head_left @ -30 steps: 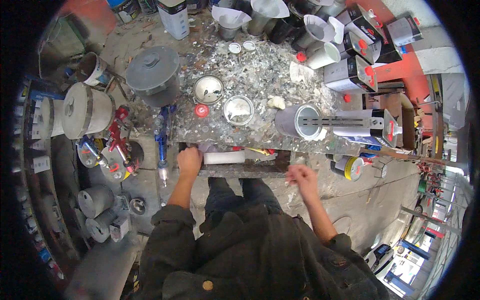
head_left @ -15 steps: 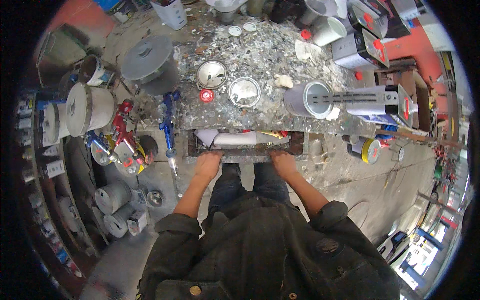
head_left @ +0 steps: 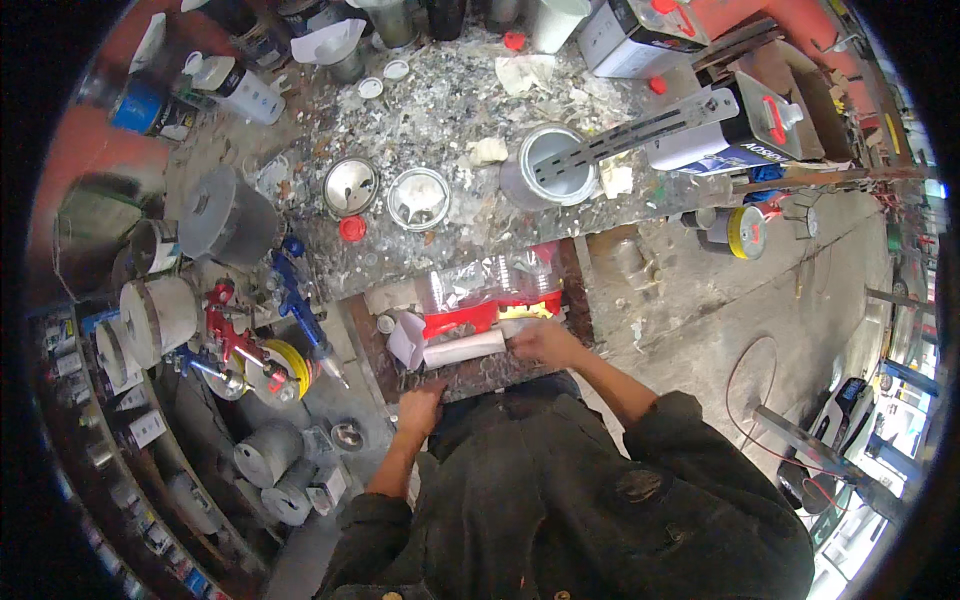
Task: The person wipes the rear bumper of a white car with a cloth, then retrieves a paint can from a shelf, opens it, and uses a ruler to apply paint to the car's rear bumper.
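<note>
A drawer [head_left: 580, 300] is pulled out from under the workbench in front of me. My left hand [head_left: 421, 404] is closed over its front edge, near the left corner. Inside the drawer, my right hand [head_left: 545, 343] has its fingers bent and together at the right end of a white roll [head_left: 465, 348]. What those fingers hold, if anything, is hidden. Behind the roll lies a clear plastic package with a red band [head_left: 460, 322]. A folded lilac paper piece [head_left: 405, 340] is at the roll's left end, close to a small round white cap [head_left: 385, 324].
On the paint-crusted workbench [head_left: 440, 120] stand an open can [head_left: 515, 185] with a slotted metal strip across it, two round lids, and a rectangular metal can [head_left: 735, 130]. Blue and red spray guns [head_left: 290, 285] hang at the left edge, beside buckets [head_left: 165, 310].
The drawer has come further out, showing more of its contents. My right hand has left the drawer's front edge and moved inside to the roll. The view has shifted and turned.
</note>
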A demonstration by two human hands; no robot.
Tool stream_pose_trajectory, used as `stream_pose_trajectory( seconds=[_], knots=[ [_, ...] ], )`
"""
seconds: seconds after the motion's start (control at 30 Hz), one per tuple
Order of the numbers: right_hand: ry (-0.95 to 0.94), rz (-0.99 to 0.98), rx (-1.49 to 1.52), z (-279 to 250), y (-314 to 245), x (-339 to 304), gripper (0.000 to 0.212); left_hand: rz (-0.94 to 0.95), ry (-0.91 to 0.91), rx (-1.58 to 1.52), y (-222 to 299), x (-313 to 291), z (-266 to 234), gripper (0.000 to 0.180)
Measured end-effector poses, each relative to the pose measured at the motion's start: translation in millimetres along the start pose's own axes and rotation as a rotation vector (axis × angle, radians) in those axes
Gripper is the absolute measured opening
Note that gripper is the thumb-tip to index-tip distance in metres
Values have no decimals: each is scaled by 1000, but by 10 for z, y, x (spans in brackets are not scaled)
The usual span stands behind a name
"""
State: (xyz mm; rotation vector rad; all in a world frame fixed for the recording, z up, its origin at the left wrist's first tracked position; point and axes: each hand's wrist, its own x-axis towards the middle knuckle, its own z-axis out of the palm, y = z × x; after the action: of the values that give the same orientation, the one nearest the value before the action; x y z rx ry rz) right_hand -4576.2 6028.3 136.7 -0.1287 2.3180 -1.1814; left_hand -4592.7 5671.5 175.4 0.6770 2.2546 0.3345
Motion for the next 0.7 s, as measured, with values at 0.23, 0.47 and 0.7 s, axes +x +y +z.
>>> stream_pose_trajectory(
  seconds=[0.23, 0.47, 0.7],
  knots=[
    [139, 552, 988, 884, 1074, 845, 27, -36, -37, 2, -41, 7, 38, 54],
    [730, 813, 1617, 818, 149, 1107, 20, -43, 27, -69, -110, -37, 219, 53],
    [894, 836, 1753, 823, 284, 1125, 20, -65, -181, -49, -40, 79, -110, 57]
  ],
)
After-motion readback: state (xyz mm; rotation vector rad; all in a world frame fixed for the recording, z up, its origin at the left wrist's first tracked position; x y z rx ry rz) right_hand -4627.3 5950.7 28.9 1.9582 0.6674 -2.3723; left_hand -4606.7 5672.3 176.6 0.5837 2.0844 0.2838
